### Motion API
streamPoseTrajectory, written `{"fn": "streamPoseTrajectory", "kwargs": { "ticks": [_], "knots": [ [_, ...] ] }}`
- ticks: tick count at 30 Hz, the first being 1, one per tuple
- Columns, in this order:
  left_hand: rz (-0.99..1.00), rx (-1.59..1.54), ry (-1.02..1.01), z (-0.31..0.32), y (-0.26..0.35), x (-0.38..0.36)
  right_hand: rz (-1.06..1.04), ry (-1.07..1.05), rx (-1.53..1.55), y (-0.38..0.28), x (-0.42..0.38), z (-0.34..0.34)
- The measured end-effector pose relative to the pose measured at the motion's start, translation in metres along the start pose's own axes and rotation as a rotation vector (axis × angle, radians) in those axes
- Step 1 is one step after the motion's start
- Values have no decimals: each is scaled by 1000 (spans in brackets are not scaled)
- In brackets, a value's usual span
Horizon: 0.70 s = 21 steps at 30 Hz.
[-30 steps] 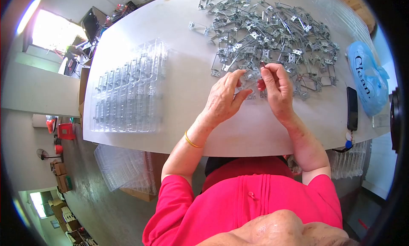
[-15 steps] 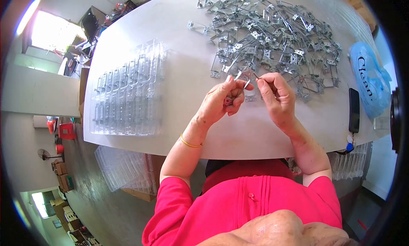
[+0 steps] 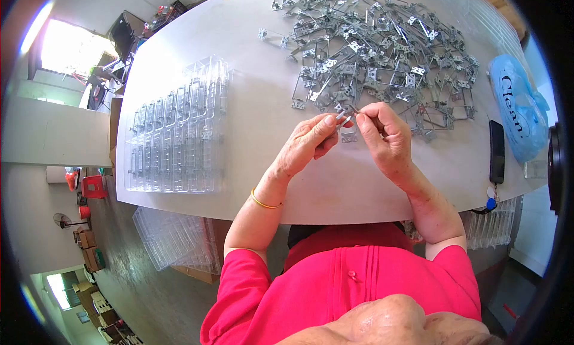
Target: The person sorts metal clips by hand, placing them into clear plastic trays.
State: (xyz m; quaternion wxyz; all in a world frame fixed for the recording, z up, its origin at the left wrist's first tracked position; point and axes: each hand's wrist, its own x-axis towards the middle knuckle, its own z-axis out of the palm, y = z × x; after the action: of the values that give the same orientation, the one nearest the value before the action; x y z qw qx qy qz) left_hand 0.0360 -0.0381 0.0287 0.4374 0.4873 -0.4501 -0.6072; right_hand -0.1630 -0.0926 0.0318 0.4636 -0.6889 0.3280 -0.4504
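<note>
Near table [image 3: 251, 166] edge, both hands' fingers [image 3: 327, 125] pinching one metal clip [image 3: 345, 115] (pile [image 3: 382, 52] just beyond)

A white table [image 3: 251, 184] with a rounded edge fills the upper view. Bright daylight enters through a window [image 3: 63, 46] at upper left, overexposed. The floor [image 3: 149, 297] is grey and bare. Cardboard boxes [image 3: 86, 249] stand at lower left beside a red bin [image 3: 94, 185] and a fan [image 3: 60, 218]. A second lit opening [image 3: 57, 285] shows at bottom left. Walls are pale.
</note>
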Motion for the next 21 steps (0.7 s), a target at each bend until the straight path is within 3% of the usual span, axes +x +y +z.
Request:
{"fn": "streamPoseTrajectory", "kwargs": {
  "ticks": [12, 21],
  "knots": [
    [11, -43, 2, -5, -2, 0, -1, -8, -19, 0, 0, 0],
    [165, 321, 126, -9, -1, -3, 197, -79, 63, -4, 1, 0]
  ]
}}
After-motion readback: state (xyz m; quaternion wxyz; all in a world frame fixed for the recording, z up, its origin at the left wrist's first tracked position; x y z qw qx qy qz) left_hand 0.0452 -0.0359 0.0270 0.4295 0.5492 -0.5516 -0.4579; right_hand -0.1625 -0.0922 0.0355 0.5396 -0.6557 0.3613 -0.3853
